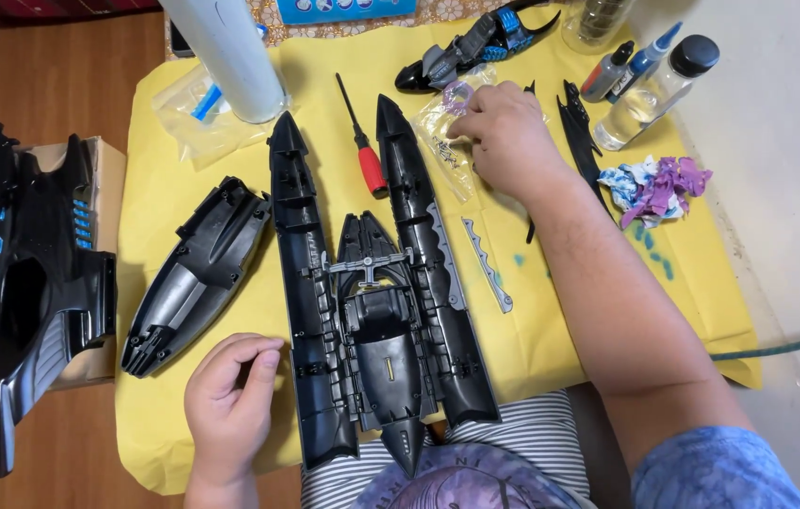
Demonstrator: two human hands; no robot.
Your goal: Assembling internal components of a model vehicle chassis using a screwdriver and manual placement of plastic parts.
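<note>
The bench (551, 349) is covered with a yellow sheet and stands on a wooden floor. My right hand (503, 137) rests on a clear plastic bag (442, 127) at the far side; the fingers (469, 111) curl down onto the bag, pressing it rather than gripping it. My left hand (228, 396) lies at the near edge, fingers loosely curled, holding nothing, just beside the black toy hull (376, 311). The hull lies lengthwise between both hands, its right prong touching the bag. A red-handled screwdriver (367, 155) lies between the two prongs. A grey toothed strip (486, 264) lies right of the hull, under my right forearm. A loose black shell (197, 273) lies left of the hull.
</note>
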